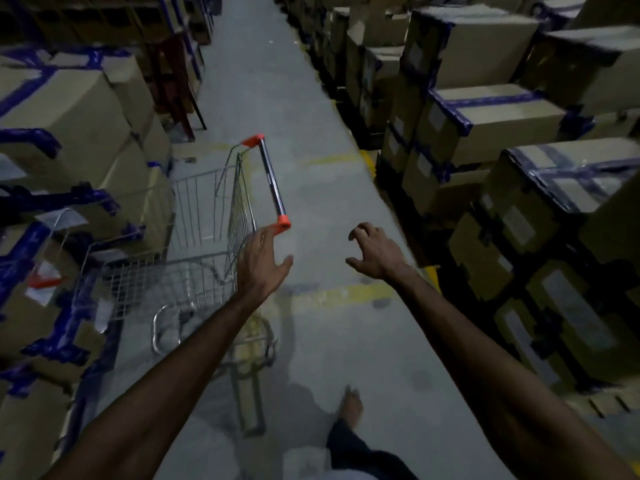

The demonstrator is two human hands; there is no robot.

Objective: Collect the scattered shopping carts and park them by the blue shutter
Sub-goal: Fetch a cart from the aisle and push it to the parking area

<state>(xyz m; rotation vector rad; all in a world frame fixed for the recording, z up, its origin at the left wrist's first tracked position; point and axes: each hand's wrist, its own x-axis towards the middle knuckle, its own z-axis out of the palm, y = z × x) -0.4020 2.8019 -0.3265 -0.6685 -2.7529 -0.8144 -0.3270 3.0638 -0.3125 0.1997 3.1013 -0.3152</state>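
- A dim warehouse aisle seen from head height, looking down along 2 bare outstretched arms.
- A wire shopping cart stands on the grey floor at the aisle's left edge, its basket side close against stacked cardboard boxes bound with blue tape.
- The cart's handle bar, dark with orange end caps, runs along the cart's right side, facing the open middle of the aisle.
- The left hand is open just below the near orange cap, fingers together and stretched toward it, thumb spread wide; whether the fingertips touch the cap is hard to tell.
- The right hand hovers over bare floor, well apart from the cart, fingers curled like a claw and holding nothing.
- To the right of the cart the floor lies open, a clear strip running away toward the top of the view.
- The right edge of the aisle is walled by more taped boxes on dark pallets, with yellow markings at their base.
- A faded yellow line crosses the floor under the arms.
- A bare foot and dark trouser leg show at the bottom edge.
- The cart's wheels are blurred and partly hidden by the left arm; box labels are unreadable; no blue shutter can be made out.
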